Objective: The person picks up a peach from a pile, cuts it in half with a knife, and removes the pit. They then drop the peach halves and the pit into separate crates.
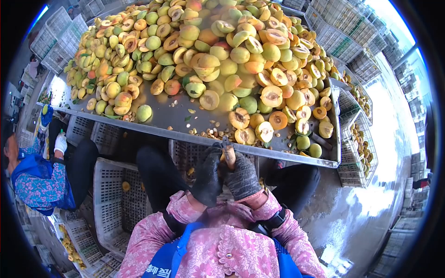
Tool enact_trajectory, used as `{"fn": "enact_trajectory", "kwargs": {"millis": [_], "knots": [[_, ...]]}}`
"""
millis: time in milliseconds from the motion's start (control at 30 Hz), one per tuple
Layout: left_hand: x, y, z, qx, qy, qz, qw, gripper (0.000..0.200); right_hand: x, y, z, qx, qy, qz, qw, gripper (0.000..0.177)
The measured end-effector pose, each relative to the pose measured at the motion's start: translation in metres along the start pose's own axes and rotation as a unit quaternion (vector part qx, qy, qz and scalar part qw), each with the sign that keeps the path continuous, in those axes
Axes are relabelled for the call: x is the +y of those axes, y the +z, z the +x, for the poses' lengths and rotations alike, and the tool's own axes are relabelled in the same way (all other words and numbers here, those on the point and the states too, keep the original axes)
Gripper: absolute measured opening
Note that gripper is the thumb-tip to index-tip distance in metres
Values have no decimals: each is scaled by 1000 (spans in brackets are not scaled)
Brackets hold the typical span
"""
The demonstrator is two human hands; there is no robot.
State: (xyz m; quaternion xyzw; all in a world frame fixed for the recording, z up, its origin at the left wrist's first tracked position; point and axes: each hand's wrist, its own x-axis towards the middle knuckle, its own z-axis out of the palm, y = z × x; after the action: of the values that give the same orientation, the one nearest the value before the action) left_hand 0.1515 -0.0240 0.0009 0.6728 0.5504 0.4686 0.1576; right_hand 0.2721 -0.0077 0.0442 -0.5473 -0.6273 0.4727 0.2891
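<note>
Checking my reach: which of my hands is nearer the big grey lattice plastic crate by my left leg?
Left. Your dark-gloved left hand is right of the grey lattice plastic crate, across your left leg; your grey-gloved right hand is farther right, beyond the left.

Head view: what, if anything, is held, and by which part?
A tool, by its wooden handle, in the right hand; the left hand may grip too.
</note>
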Motion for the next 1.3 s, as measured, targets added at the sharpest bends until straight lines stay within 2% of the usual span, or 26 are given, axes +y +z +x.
{"fn": "enact_trajectory", "kwargs": {"millis": [33,67,100,133,200,233,267,300,333,433,500,533,633,700,733,767,833,867,933,967,1000,1067,1133,1200,1267,1300], "knots": [[-1,0,1,-6,-55,-124,991,29,-3,-1,-1,-13,-13,-14,1000,28],[-3,1,2,2,-111,-244,963,31,2,-1,0,-72,-10,-11,997,28],[-3,1,6,7,-227,-480,848,33,4,-2,-4,-93,0,2,996,28],[-4,0,8,13,-324,-676,662,36,2,-4,-11,-115,11,15,993,28],[15,-17,24,8,-220,-435,873,37,-9,-13,-20,-131,34,86,987,28],[21,-23,28,3,-159,-293,943,37,-8,-13,-21,-135,42,75,987,27],[17,-18,25,26,-135,-289,947,36,-7,-14,-21,-136,49,64,987,27],[13,-15,23,30,-167,-329,929,36,-4,-13,-22,-137,57,53,987,26],[11,-12,20,34,-198,-370,907,36,9,-8,-24,-125,-19,27,992,25],[11,-6,21,55,-285,-520,803,37,11,-8,-23,-138,-54,-46,988,26],[11,-7,21,47,-281,-537,794,37,16,-4,-23,-128,-79,-49,987,26],[10,-9,21,30,-251,-501,828,38,18,-1,-22,-122,-91,-49,987,26],[11,-9,19,32,-201,-443,873,37,19,4,-24,-103,-99,-73,987,31],[12,-7,19,43,-210,-473,855,36,12,4,-21,-131,-52,-109,984,25],[13,-6,19,43,-229,-511,828,36,10,4,-20,-145,-27,-127,981,23],[13,-5,19,44,-247,-548,798,37,13,7,-20,-139,-52,-141,979,24],[12,-5,18,35,-242,-534,809,39,27,15,-17,-125,-100,-167,973,26],[11,-5,17,30,-240,-527,815,41,38,21,-14,-150,-100,-198,964,29],[18,-8,20,34,-210,-467,858,41,56,29,-9,-199,-99,-258,940,35],[20,-9,21,36,-195,-435,878,41,56,29,-10,-186,-144,-250,939,37],[20,-8,21,48,-232,-486,841,41,54,27,-11,-173,-189,-241,936,39],[16,-4,21,74,-303,-578,754,41,41,23,-13,-167,-174,-206,948,40],[-1,3,14,40,-251,-667,700,40,0,13,-15,-183,-55,-151,970,39],[-9,1,9,9,-244,-613,751,38,26,21,-11,-221,-112,-201,948,42],[-13,-4,6,-17,-271,-396,877,35,41,24,-11,-224,-165,-189,942,46],[-33,2,-5,-26,-289,-403,868,34,43,23,-12,-209,-187,-153,948,48]]}}
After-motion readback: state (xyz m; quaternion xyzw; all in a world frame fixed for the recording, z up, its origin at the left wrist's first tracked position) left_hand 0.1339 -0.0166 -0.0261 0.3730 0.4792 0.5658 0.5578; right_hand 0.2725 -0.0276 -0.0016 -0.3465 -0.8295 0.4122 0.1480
